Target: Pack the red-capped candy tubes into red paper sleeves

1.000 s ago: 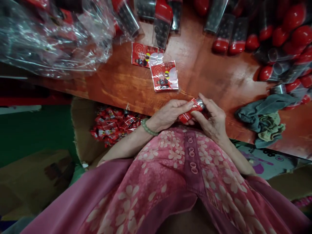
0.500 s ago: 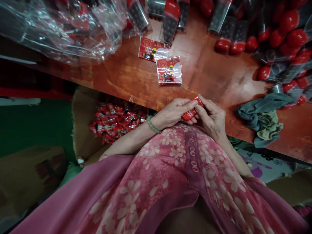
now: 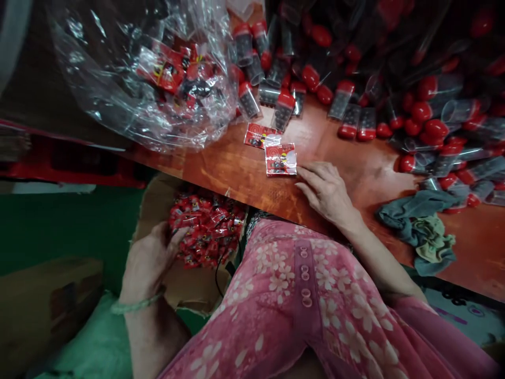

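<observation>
My left hand, with a pale green bangle on the wrist, is over the left side of a cardboard box. Its thumb and fingers are apart, and no packet shows in it. Inside the box is a heap of small red packets. On the wooden table, my right hand reaches with outstretched fingers to the right edge of a flat red and white packet. Its fingertips are at that edge; whether they touch it I cannot tell. A second flat packet lies partly behind the first.
A clear plastic bag with red packets sits at the table's left. Many clear tubes with red caps and dark contents cover the back and right. A crumpled green cloth lies at right. A green sack is at lower left.
The small red packet that both hands held is no longer in them. My left hand has moved left to the box, my right hand toward the flat packets. The view has shifted.
</observation>
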{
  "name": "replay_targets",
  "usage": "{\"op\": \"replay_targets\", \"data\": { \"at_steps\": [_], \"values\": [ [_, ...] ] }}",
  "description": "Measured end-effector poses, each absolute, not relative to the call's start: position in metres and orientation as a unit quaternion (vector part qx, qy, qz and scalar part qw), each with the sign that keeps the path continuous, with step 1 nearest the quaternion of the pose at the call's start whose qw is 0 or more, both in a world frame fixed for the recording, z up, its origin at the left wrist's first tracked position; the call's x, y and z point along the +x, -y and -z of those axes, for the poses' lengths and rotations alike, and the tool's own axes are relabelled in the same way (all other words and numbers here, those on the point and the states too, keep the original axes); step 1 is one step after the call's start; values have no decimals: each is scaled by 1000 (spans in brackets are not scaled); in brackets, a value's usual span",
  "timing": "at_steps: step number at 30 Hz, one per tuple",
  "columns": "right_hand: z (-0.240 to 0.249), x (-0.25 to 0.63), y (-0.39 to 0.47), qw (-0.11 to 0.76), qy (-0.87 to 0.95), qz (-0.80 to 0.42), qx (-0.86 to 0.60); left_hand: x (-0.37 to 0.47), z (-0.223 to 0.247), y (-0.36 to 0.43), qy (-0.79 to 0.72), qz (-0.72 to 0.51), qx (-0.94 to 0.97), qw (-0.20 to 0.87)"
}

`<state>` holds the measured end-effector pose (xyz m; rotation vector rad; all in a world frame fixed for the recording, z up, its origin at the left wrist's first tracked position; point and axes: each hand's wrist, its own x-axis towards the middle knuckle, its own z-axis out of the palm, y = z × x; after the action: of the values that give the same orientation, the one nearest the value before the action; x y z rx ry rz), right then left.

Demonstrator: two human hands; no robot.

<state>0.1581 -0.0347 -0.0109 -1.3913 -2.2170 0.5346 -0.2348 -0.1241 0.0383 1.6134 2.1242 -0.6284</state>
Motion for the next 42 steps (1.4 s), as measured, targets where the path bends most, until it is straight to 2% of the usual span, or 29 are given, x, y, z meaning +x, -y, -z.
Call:
{"op": "replay_targets", "data": {
  "at_steps": [2,4,6,8,10,15,19,28,32,35,40,42],
  "values": [
    [20,152,22,199,836,-156,-487,-237,-30,126,-774,199,596,82],
    [29,147,13,177,855,-138,-467,-216,-18,117,-757,36,652,26],
    [36,144,9,167,866,-134,-453,-179,-5,99,-680,-121,721,63],
    [42,144,8,168,872,-132,-441,-135,7,76,-572,-218,786,84],
    [45,145,9,183,878,-109,-429,-96,18,54,-499,-259,823,85],
    [43,143,13,234,882,-2,-409,-54,42,23,-430,-276,851,121],
    [39,140,10,269,878,19,-395,-56,55,17,-431,-293,841,146],
    [39,143,13,208,888,-70,-404,-57,59,17,-424,-393,801,156],
    [45,142,14,201,888,-88,-404,-56,57,17,-456,-344,812,116],
    [47,142,13,206,886,-108,-400,-57,59,16,-441,-298,836,129],
    [42,141,12,224,878,-117,-407,-60,59,14,-411,-304,850,127],
    [32,143,8,235,864,-160,-415,-61,55,13,-403,-293,857,134]
  ]
}}
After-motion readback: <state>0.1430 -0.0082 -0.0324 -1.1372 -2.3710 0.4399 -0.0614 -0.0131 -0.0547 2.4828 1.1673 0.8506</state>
